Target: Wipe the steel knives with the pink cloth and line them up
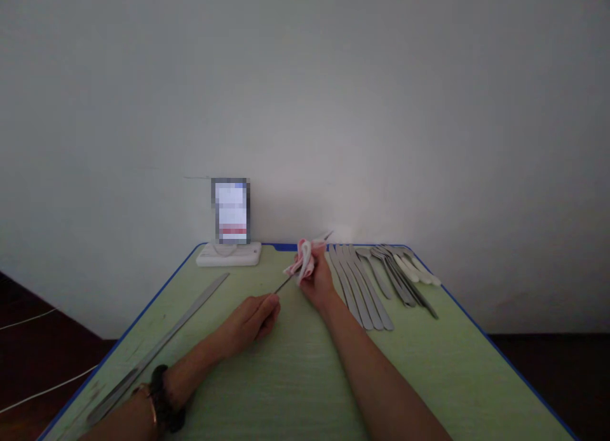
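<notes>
The left hand pinches one end of a thin metal utensil over the green table; around it is a cloth, pressed by the fingers of the right hand. Wiping seems in hand; the next stroke calls for steady holding.

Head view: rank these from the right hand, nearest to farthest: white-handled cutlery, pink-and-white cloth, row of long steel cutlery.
From the right hand:
1. Pink-and-white cloth: gripped in it.
2. Row of long steel cutlery: just to the hand's right.
3. White-handled cutlery: farther right, by the table's right edge.
</notes>
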A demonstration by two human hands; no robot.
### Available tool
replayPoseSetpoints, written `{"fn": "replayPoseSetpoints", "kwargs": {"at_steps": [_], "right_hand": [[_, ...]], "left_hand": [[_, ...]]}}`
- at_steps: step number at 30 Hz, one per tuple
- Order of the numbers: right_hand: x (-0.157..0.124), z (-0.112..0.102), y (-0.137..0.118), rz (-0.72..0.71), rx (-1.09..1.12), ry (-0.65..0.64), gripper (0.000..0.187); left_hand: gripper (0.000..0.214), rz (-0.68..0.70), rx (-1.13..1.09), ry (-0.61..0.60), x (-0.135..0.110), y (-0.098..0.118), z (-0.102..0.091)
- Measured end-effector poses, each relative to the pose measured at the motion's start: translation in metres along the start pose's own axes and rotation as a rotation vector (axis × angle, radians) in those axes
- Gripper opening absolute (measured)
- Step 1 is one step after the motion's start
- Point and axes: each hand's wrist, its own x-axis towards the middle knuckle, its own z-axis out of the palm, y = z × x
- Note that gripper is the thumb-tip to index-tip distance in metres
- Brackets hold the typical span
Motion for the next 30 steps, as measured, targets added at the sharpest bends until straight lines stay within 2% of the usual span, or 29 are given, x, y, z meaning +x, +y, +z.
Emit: {"fn": "replayPoseSetpoints", "kwargs": {"at_steps": [2,4,8,10,16,19,25,30], "right_hand": [[-0.003,0.002,0.008,0.089,-0.147,-0.071,0.037],[-0.006,0.005,0.015,0.130,-0.264,-0.128,0.044],[-0.013,0.009,0.019,0.117,-0.346,-0.221,0.039],[-0.016,0.010,0.019,0.103,-0.396,-0.237,0.036],[-0.020,0.009,0.023,-0.034,-0.777,-0.202,0.025],[-0.022,0.009,0.025,-0.077,-0.866,-0.165,0.024],[-0.021,0.010,0.027,-0.111,-0.838,-0.119,0.033],[-0.015,0.011,0.026,-0.142,-0.677,0.122,0.042]], "left_hand": [[0.051,-0.021,0.054,0.045,0.005,-0.001,0.002],[0.050,-0.038,0.208,0.092,0.009,-0.004,0.004],[0.038,-0.125,0.751,0.111,0.013,-0.007,0.004],[0.033,-0.163,0.870,0.092,0.013,-0.006,0.001],[0.029,-0.182,0.943,0.063,0.010,-0.002,-0.008],[0.030,-0.187,0.963,0.086,0.008,0.001,-0.007],[0.030,-0.119,1.005,0.132,0.005,0.006,-0.002],[0.037,-0.040,1.012,0.157,0.004,0.008,0.001]]}}
